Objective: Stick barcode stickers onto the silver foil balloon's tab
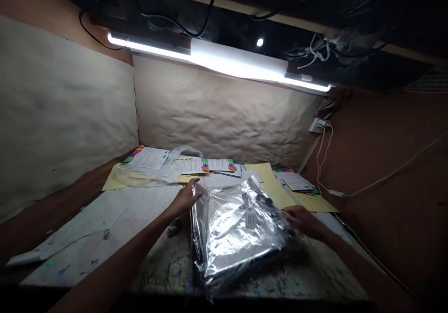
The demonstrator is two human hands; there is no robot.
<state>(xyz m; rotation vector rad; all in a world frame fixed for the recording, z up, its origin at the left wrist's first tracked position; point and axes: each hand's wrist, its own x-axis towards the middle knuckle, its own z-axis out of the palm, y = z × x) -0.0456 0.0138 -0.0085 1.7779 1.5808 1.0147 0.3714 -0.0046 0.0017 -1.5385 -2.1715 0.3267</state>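
Note:
A flat package wrapped in clear, shiny plastic (234,238) is in front of me at the table's near side, slightly tilted. Dark contents and a small pale label show through its creased wrap; what is inside I cannot make out. My left hand (187,197) is at the package's upper left edge, thumb and fingers around the plastic. On the opposite side, my right hand (297,217) is closed on the wrap at the right edge, its fingers partly hidden.
Printed leaflets (150,158) and yellow sheets (268,182) lie along the back of the paint-stained table (136,215). A crumpled clear plastic bag (157,170) rests at back left. White cables (378,180) run from a wall socket (318,125) at right. A lit tube lamp (157,47) hangs above.

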